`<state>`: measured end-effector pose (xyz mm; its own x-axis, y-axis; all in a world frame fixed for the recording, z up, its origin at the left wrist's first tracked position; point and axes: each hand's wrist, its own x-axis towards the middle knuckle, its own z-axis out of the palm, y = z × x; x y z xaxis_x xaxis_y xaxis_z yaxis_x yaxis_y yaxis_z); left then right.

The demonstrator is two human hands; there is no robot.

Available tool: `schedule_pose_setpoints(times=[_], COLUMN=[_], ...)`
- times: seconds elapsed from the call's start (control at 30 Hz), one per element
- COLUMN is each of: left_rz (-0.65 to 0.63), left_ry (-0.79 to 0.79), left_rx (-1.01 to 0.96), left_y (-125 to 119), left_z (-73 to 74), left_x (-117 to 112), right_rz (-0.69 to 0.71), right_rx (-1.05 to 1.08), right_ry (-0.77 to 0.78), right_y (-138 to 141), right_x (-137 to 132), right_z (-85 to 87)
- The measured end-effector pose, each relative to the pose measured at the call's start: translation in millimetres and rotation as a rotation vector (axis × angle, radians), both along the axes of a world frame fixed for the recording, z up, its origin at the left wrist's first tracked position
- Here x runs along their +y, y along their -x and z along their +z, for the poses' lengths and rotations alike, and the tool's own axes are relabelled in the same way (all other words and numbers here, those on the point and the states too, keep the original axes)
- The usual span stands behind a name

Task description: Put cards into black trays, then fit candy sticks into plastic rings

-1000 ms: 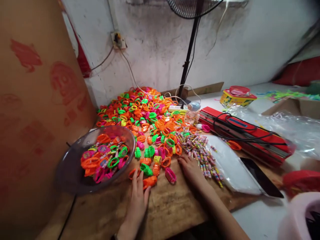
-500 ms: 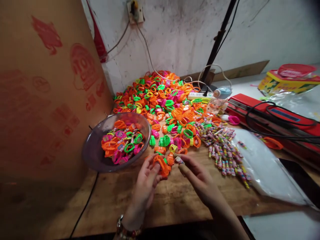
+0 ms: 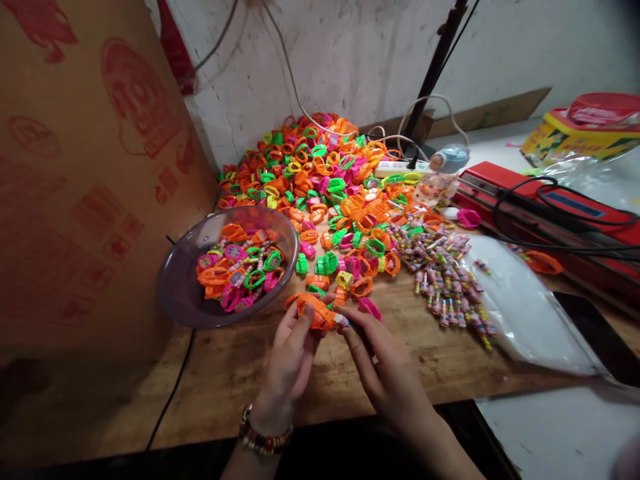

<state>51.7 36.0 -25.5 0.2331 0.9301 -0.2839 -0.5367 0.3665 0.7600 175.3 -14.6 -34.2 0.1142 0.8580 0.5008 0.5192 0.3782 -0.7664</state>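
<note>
My left hand [image 3: 291, 353] grips an orange plastic toy watch [image 3: 315, 312] just above the wooden table [image 3: 240, 380]. My right hand [image 3: 385, 363] pinches a small wrapped candy [image 3: 343, 321] against the watch's right end. A big heap of orange, green and pink toy watches [image 3: 320, 180] lies behind my hands. To the left, a purple bowl [image 3: 185, 293] holds several finished watches. A spread of small candy rolls [image 3: 443, 280] lies to the right.
A cardboard sheet [image 3: 85, 167] stands at the left. A clear plastic bag [image 3: 520, 313], a red heat sealer [image 3: 550, 213] with black cable, a power strip [image 3: 395, 170], a fan stand [image 3: 435, 67] and a yellow box [image 3: 580, 137] sit at the right and back.
My hands lifted off the table, the left took up an orange watch and the right a candy; they have come together. The view tilted down and shifted left.
</note>
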Motion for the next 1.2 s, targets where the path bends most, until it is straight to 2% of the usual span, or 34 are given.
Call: schedule_pose_setpoints(times=[0.1, 0.2, 0.3, 0.37, 0.47, 0.7, 0.87, 0.93, 1.03, 1.1, 1.2], left_rz=[-0.002, 0.000, -0.079, -0.149, -0.215, -0.198, -0.188, -0.158, -0.105, -0.142, -0.273], left_ry=[-0.061, -0.193, -0.363, -0.414, -0.384, -0.356, -0.287, -0.246, -0.241, -0.256, -0.244], left_rx=[0.057, 0.209, 0.411, 0.474, 0.460, 0.356, 0.347, 0.450, 0.706, 0.814, 0.886], left_y=[1, 7, 13, 17, 19, 19, 20, 18, 15, 15, 20], left_z=[-5.1, -9.5, -7.0, -2.1, 5.1, 12.7, 11.2, 8.9, 4.6, 1.2, -3.5], left_x=[-2, -5, -8, -9, -11, -12, -11, -14, -19, -19, -15], right_rz=[-0.037, -0.044, -0.003, 0.038, 0.094, 0.127, 0.102, 0.074, -0.013, -0.035, 0.028], right_rx=[0.013, 0.011, -0.030, -0.065, -0.109, -0.200, -0.437, -0.593, -0.770, -0.831, -0.875], right_ry=[0.021, 0.007, -0.066, -0.125, -0.199, -0.240, -0.256, -0.279, -0.300, -0.317, -0.379], right_y=[1, -2, -7, -10, -15, -21, -24, -22, -20, -21, -24], right_x=[0, 1, 5, 8, 13, 13, 10, 9, 10, 11, 10], right_z=[1.5, 6.2, 12.5, 15.4, 16.1, 13.2, 7.4, 3.0, -2.9, -5.8, -10.3])
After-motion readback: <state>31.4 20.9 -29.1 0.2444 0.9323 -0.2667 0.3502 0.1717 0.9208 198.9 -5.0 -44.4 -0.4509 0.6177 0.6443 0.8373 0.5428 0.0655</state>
